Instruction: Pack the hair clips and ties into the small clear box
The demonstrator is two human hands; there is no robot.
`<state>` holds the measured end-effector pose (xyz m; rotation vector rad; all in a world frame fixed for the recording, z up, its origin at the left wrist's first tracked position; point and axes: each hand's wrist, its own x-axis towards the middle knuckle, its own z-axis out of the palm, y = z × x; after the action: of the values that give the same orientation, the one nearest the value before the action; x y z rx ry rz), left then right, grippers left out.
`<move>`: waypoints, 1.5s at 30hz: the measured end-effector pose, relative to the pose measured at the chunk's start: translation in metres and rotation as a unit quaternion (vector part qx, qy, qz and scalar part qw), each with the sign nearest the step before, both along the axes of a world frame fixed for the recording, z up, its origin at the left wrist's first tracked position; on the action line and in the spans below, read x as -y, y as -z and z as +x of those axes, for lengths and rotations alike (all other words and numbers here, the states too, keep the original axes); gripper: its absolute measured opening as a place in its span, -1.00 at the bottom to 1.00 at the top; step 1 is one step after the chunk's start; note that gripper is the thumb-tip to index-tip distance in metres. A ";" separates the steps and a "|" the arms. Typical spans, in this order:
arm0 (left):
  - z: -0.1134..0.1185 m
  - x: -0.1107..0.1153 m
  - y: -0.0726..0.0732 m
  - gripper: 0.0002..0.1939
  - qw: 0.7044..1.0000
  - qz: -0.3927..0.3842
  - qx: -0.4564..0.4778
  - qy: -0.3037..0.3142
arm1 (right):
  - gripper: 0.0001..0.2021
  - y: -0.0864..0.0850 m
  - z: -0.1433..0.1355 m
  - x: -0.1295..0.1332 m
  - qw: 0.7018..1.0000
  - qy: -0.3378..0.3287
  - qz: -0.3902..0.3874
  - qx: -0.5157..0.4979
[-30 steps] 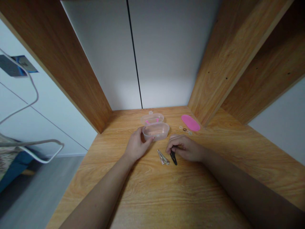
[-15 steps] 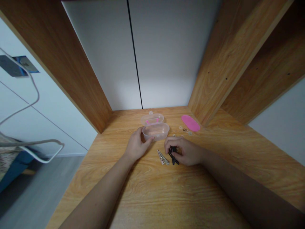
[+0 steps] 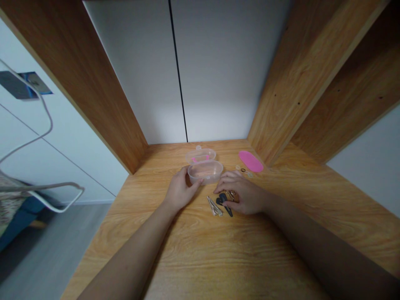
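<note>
An oval clear plastic box (image 3: 205, 172) stands with its lid (image 3: 200, 156) folded back behind it, a pink strip showing in the lid. My left hand (image 3: 181, 189) grips the box's left end, thumb across the front wall. Over the wood to the right, my right hand (image 3: 239, 192) is arched with thumb and fingers apart. Its thumb touches dark hair clips (image 3: 225, 204) lying on the surface. Small gold-coloured pieces (image 3: 230, 194) show beneath the palm, partly hidden. Left of the dark clips lie several slim metallic hair clips (image 3: 214, 206).
A pink oval piece (image 3: 251, 161) lies at the back right. Small hair ties (image 3: 243, 170), dark and clear, lie in front of it. Wooden uprights (image 3: 281, 91) flank the white back panel (image 3: 215, 83). A white cable (image 3: 46, 121) hangs at the left.
My right hand has loosened around the dark clips, which now lie spread on the wood. Its fingers have stretched forward. My left hand stays on the box.
</note>
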<state>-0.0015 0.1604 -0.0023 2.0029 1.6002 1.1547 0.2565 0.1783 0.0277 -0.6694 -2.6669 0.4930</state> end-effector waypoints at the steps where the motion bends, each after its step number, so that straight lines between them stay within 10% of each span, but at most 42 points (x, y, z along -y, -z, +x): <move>1: 0.000 0.000 0.000 -0.52 1.000 -0.001 0.001 0.000 | -0.70 0.000 0.000 0.000 1.000 0.002 -0.001 0.004; 22: 0.000 0.000 0.001 -0.51 1.000 0.010 -0.002 0.001 | -0.62 0.011 -0.006 0.008 0.977 -0.013 -0.159 -0.138; 45: 0.001 0.002 -0.003 -0.53 1.000 0.000 -0.004 0.000 | -0.85 -0.003 -0.009 0.012 0.997 -0.056 -0.025 -0.050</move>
<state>-0.0006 0.1585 0.0012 2.0102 1.6044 1.1488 0.2470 0.1667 0.0306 -0.4970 -2.6142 0.6094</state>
